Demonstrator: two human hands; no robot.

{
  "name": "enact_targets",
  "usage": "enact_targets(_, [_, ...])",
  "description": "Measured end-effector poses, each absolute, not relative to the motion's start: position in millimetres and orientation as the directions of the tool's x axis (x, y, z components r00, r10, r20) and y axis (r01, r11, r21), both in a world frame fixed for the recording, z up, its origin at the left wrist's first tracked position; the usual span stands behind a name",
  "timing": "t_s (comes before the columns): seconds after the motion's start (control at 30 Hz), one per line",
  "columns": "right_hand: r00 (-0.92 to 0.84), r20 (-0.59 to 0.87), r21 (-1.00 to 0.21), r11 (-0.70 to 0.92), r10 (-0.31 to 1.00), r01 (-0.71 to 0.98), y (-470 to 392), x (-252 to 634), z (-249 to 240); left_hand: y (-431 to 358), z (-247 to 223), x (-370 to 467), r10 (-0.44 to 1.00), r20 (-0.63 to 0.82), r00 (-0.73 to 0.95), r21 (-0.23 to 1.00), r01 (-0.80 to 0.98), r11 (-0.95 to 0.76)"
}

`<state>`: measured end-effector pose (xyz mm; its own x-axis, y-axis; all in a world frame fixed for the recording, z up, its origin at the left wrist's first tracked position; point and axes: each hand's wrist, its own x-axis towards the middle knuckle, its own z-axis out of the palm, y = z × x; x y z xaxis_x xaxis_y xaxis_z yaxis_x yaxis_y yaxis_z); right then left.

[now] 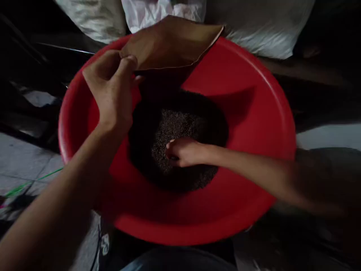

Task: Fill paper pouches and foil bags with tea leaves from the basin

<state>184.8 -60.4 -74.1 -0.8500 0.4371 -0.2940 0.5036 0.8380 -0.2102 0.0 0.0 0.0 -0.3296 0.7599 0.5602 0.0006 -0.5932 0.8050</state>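
Note:
A large red plastic basin (pixel 254 128) fills the middle of the view. In its bottom lies a heap of dark, dry, loose bits (pixel 177 124) that look like tea leaves. Between thumb and fingers, my left hand (pixel 113 82) pinches one end of a brown paper bag (pixel 172 43), which is tilted over the basin's far rim. My right hand (pixel 183 151) is down at the heap, touching it with curled fingers. Whatever lies inside that curl is hidden by the hand and the shadow.
Behind the basin stand pale woven sacks (pixel 96 19) and a white plastic bag (pixel 166 15). A green cord (pixel 47 174) runs over the grey tiled floor (pixel 25 154) at the left. Both sides of the scene are very dark.

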Motion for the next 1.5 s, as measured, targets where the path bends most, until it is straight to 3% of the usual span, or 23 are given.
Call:
enact_targets(0.17, [-0.822, -0.342, -0.243, 0.803, 0.455, 0.545, -68.2, 185.9, -101.3, -3.0, -0.7, 1.5, 0.759, 0.563, -0.328, 0.804, 0.004, -0.595])
enact_targets(0.33, [-0.815, -0.364, -0.308, 0.768, 0.45, 0.562, -64.8, 182.6, -96.5, -3.5, 0.4, -0.2, 0.765, 0.561, -0.317, 0.803, -0.014, -0.595])
enact_targets(0.5, [-0.765, -0.234, -0.595, 0.534, 0.6, 0.601, -49.5, 186.8, -66.4, -2.6, 0.3, -2.2, 0.768, 0.558, -0.314, 0.808, -0.005, -0.59])
enact_targets(0.57, [-0.713, -0.125, -0.633, 0.498, 0.69, 0.593, -40.7, 191.5, -54.8, -2.6, -0.1, -2.2, 0.764, 0.567, -0.309, 0.802, -0.003, -0.597])
enact_targets(0.73, [-0.599, -0.005, -0.627, 0.464, 0.801, 0.625, -23.9, 204.2, -40.5, -3.0, -0.2, -0.6, 0.769, 0.561, -0.308, 0.807, -0.006, -0.591])
enact_targets(0.93, [-0.59, 0.027, -0.611, 0.48, 0.807, 0.63, -21.9, 206.3, -33.7, -0.9, -0.2, -0.5, 0.767, 0.554, -0.324, 0.807, -0.016, -0.59])
enact_targets(1.07, [-0.583, -0.02, -0.522, 0.489, 0.812, 0.699, -24.2, 205.4, -38.1, 1.4, -1.2, -1.1, 0.772, 0.538, -0.339, 0.817, -0.015, -0.577])
enact_targets(1.23, [-0.57, -0.105, -0.277, 0.526, 0.815, 0.804, -22.0, 201.0, -63.1, 3.0, -3.5, -3.0, 0.768, 0.549, -0.329, 0.811, -0.014, -0.585])
enact_targets(1.37, [-0.575, -0.19, -0.327, 0.5, 0.796, 0.801, -17.6, 178.3, -85.7, 5.4, -6.2, -6.5, 0.765, 0.563, -0.313, 0.805, -0.003, -0.593])
enact_targets(1.5, [-0.667, -0.196, -0.339, 0.589, 0.718, 0.734, -18.6, 147.6, -103.3, 9.2, -11.4, -8.0, 0.774, 0.562, -0.292, 0.808, -0.009, -0.59])
